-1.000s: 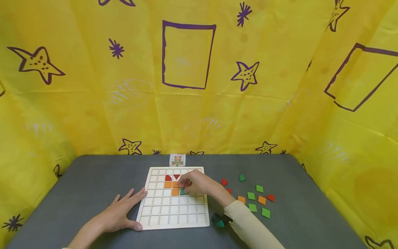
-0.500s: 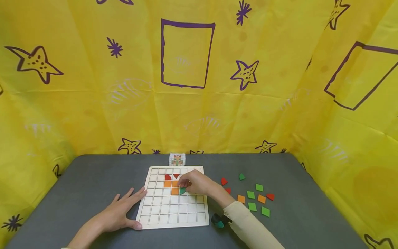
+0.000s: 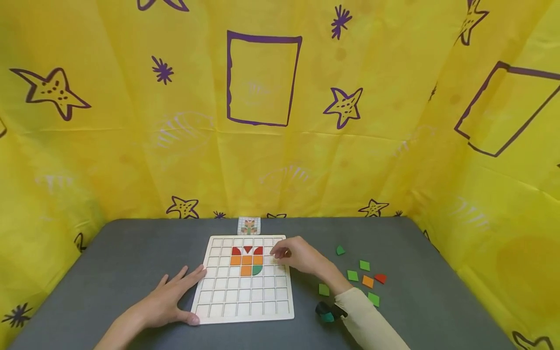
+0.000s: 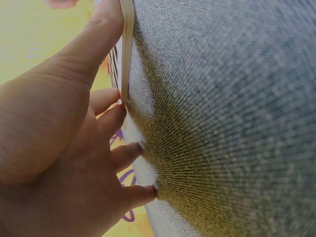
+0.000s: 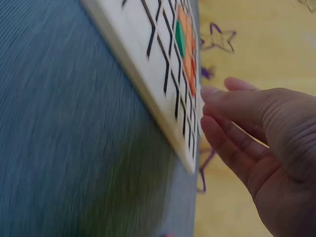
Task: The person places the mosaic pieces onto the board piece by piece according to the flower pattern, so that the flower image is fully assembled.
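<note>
A white gridded board point(image 3: 225, 295) lies on the table. In its upper middle cells sit orange square tiles point(image 3: 247, 260), a red triangle tile point(image 3: 247, 249), red rounded tiles point(image 3: 236, 251) and a green quarter-round tile point(image 3: 256, 270). My left hand point(image 3: 164, 301) rests at the board's left side, fingers spread, with thumb and fingertips touching its edge, as the left wrist view also shows. My right hand point(image 3: 297, 255) hovers over the board's right edge. Its fingers are loosely bent; in the right wrist view nothing shows between thumb and fingers point(image 5: 222, 131).
Right of the board lie loose green square tiles point(image 3: 352, 275), an orange tile point(image 3: 368, 281), a red tile point(image 3: 380, 278) and a green rounded tile point(image 3: 340, 250). A small patterned card point(image 3: 249, 226) lies behind the board. Yellow cloth point(image 3: 175, 160) hangs beyond the table.
My right hand has let go of the green quarter-round tile and moved right, uncovering it, an orange tile and a red rounded tile. The left hand has stayed in place.
</note>
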Motion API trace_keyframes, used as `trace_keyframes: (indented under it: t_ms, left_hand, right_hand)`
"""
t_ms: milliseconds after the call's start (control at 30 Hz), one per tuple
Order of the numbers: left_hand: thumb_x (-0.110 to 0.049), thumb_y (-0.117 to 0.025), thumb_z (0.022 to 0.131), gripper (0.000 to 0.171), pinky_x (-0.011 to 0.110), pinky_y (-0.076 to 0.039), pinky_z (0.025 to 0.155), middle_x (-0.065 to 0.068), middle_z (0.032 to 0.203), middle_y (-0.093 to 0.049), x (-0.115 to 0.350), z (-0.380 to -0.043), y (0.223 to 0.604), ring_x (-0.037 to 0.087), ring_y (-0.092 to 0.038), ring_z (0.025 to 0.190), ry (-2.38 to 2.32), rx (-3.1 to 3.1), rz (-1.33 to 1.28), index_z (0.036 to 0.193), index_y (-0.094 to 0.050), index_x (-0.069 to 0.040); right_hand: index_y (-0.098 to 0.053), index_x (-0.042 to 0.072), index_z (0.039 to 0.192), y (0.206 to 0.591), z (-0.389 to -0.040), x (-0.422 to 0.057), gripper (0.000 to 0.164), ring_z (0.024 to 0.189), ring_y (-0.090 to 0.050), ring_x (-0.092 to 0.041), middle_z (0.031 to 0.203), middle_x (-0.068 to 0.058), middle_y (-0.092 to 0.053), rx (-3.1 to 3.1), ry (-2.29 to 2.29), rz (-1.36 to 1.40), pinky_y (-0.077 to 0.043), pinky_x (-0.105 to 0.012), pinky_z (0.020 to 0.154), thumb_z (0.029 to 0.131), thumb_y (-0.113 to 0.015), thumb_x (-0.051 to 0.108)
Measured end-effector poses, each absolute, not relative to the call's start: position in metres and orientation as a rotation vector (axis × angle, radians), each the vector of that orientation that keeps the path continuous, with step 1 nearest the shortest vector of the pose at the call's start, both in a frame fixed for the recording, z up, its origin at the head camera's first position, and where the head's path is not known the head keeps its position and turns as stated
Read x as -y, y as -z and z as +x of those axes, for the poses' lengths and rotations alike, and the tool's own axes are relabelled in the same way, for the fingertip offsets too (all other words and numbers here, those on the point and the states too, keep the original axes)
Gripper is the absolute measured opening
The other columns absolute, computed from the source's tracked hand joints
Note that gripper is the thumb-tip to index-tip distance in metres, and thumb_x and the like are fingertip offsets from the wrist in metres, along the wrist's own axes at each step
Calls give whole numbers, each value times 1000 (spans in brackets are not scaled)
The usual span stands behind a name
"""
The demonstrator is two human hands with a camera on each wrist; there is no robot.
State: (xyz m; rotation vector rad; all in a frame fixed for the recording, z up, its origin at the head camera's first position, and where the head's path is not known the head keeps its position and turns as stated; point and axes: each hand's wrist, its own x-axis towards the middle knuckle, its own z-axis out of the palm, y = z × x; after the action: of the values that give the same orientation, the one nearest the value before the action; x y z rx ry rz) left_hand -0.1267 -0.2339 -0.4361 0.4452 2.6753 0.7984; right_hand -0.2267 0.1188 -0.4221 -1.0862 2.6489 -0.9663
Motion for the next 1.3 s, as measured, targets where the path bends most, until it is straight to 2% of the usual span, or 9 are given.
trace_keyframes:
  t_ms: [200, 467, 833, 1167, 1300]
  left_hand:
    - [-50, -85, 60, 111, 77, -1, 102, 14, 159, -28, 235, -126, 437, 54, -12, 142, -801, -2672, 442, 152, -36, -13]
    - [-49, -85, 60, 111, 78, -1, 102, 14, 159, -29, 235, -126, 437, 55, -13, 142, -798, -2675, 434, 152, -36, -13]
    - [-51, -85, 61, 110, 78, -2, 101, 14, 158, -29, 234, -125, 436, 54, -14, 142, -796, -2688, 462, 152, -36, -13]
    - [-50, -85, 60, 110, 78, -2, 101, 15, 158, -30, 234, -126, 437, 55, -14, 142, -798, -2686, 452, 152, -37, -13]
    - [-51, -85, 60, 110, 78, -2, 102, 15, 158, -29, 234, -126, 437, 55, -14, 141, -796, -2682, 443, 152, -36, -13]
  right_hand:
    - [-72, 3, 105, 427, -230, -157, 23, 82, -64, -9, 92, -3, -71, -2714, 1025, -1022, -55, -27, 76, 83, -76, 1]
    - [-72, 1, 104, 430, -233, -201, 22, 82, -65, -13, 91, -6, -71, -2761, 1073, -986, -56, -27, 74, 82, -76, -2]
    - [-72, 4, 105, 434, -235, -253, 27, 86, -66, -17, 98, -6, -72, -2860, 1064, -859, -57, -33, 78, 80, -78, 0]
    - [-70, -3, 108, 439, -234, -268, 32, 93, -69, -32, 103, -15, -71, -2984, 1160, -606, -57, -43, 80, 77, -80, -2]
    - [-70, -2, 107, 442, -236, -266, 34, 88, -68, -27, 100, -13, -71, -3038, 1107, -507, -57, -41, 78, 76, -82, 2]
